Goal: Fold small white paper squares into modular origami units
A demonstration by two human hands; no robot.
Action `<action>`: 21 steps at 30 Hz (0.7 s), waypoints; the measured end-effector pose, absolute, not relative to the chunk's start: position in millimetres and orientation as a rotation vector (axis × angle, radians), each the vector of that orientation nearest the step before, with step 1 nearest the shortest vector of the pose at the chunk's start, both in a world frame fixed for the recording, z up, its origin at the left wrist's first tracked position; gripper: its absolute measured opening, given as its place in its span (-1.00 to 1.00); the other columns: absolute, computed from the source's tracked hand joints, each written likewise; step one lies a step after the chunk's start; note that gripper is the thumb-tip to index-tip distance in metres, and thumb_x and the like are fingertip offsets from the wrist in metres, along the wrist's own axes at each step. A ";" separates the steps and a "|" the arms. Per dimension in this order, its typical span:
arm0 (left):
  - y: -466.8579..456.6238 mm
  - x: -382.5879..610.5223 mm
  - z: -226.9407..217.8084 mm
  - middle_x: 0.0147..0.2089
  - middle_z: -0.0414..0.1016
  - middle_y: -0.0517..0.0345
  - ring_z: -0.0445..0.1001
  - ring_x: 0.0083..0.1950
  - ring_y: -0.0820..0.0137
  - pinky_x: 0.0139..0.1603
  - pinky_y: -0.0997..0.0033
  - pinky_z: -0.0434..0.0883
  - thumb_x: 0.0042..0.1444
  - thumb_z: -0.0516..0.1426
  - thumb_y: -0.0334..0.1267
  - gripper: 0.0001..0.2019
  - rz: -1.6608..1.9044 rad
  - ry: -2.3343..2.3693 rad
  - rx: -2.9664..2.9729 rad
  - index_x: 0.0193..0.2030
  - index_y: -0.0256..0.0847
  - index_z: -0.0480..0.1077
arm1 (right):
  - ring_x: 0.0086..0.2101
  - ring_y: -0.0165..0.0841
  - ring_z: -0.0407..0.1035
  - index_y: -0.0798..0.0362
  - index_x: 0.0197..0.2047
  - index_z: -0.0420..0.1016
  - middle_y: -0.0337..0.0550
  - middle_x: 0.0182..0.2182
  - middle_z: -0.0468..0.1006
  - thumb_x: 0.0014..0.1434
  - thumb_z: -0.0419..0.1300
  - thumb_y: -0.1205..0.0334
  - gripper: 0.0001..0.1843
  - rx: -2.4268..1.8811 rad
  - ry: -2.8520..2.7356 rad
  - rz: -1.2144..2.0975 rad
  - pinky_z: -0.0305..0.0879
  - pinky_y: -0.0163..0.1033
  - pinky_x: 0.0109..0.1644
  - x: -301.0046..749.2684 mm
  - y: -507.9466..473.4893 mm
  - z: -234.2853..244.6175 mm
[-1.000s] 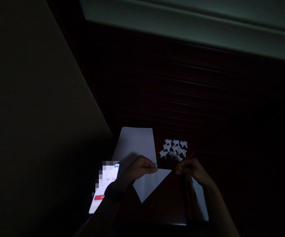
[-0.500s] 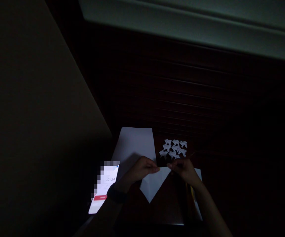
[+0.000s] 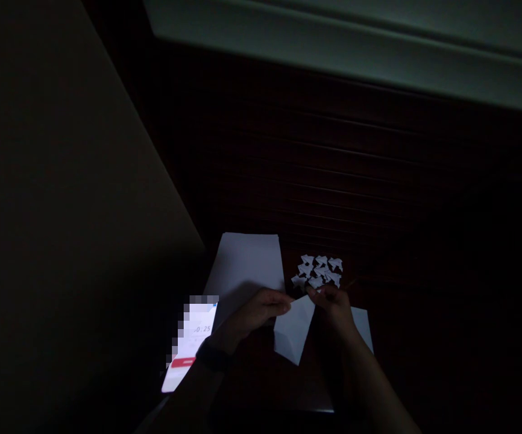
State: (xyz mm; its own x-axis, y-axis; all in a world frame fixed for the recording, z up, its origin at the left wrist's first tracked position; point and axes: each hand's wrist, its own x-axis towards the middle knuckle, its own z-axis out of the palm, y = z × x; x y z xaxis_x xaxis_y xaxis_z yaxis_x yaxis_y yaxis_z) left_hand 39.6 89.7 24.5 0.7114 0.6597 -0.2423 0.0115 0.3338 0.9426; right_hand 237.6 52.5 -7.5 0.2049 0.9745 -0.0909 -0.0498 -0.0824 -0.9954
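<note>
Currently we pinch the creased white paper (image 3: 293, 328) at its far edge, left hand (image 3: 261, 309) around ten o'clock, right hand (image 3: 334, 308) around one; from our grip, its long axis runs toward seven.

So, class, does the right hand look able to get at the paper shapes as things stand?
Probably yes: the shapes lie just beyond the right hand, with nothing visible between, though its fingers seem occupied pinching the sheet.
</note>
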 end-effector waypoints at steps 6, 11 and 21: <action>87.2 34.5 39.0 -0.12 0.52 -0.01 0.45 -0.10 0.27 -0.09 0.31 0.32 0.04 0.12 -0.26 -0.65 0.375 0.671 1.075 -0.01 -0.25 0.42 | -0.61 -0.43 0.19 0.08 -0.65 0.28 -0.29 -0.68 0.29 -0.13 0.32 0.07 -0.65 -1.378 -0.883 1.096 0.13 -0.31 -0.51 248.6 55.3 -1.3; 85.3 36.3 36.9 -0.03 0.47 -0.04 0.42 -0.04 0.27 -0.06 0.28 0.32 -0.02 0.15 -0.36 -0.49 0.511 0.661 1.135 0.13 -0.19 0.26 | -0.64 -0.47 0.14 0.09 -0.69 0.25 -0.32 -0.72 0.27 -0.11 0.31 0.08 -0.62 -1.413 -0.869 1.022 0.04 -0.34 -0.55 253.1 57.3 -0.9; 79.8 68.2 3.5 -0.12 0.53 0.09 0.46 -0.18 0.27 -0.21 0.38 0.36 0.03 0.14 -0.20 -0.66 0.733 1.005 1.539 -0.02 -0.16 0.43 | -0.57 -0.30 0.33 0.09 -0.50 0.46 -0.15 -0.64 0.47 -0.07 0.17 -0.20 -0.53 -1.437 -0.931 1.019 0.16 -0.28 -0.55 244.6 56.8 -2.8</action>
